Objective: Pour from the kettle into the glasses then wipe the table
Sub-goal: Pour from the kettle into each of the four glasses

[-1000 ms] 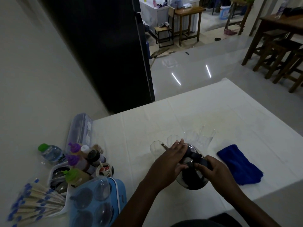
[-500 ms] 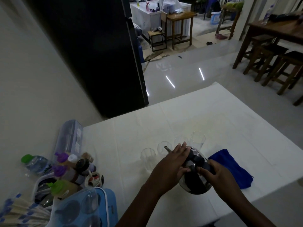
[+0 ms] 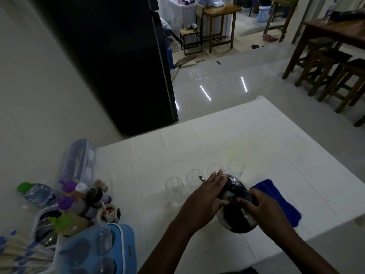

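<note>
Tilting forward a little more than a second earlier, the kettle (image 3: 236,206) was gripped in both hands: the left hand (image 3: 204,201) spread over its lid side, the right hand (image 3: 263,209) wrapped around the handle. Its spout neared the second of four glasses (image 3: 175,189), which looked empty; pouring seemed about to begin. A blue cloth (image 3: 276,196) lay just right of the kettle, on the white table (image 3: 296,165). Beyond it were a glossy floor and wooden stools.

4 glasses (image 3: 205,178) crowding beyond kettle (image 3: 237,216), blue cloth (image 3: 280,200) right, bottles (image 3: 79,200) left, far table (image 3: 276,139) open
</note>
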